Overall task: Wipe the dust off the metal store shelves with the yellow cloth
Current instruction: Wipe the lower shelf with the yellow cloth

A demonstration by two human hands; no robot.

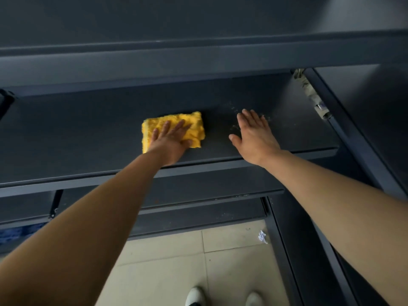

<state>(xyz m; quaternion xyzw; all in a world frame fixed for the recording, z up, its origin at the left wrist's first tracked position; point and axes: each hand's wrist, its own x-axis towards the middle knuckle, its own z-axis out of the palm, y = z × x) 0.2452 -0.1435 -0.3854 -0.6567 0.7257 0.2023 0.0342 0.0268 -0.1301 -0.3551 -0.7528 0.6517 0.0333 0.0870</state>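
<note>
Left hand (171, 140), fingers straight, presses the folded fluffy yellow cloth (195, 125) flat on the dark grey metal shelf (77, 133). Right hand (254, 134) rests open and bare just beside it. Best to sweep firmly rightward, I judge, through the pale dust specks (233, 108) farther back.

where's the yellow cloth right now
In the head view, the yellow cloth lies flat on the middle metal shelf, left of centre, pressed under the left hand; the right hand is spread over the shelf to its right.

Fluffy yellow cloth (194, 127) on matt dark metal shelf (88, 133)
</note>
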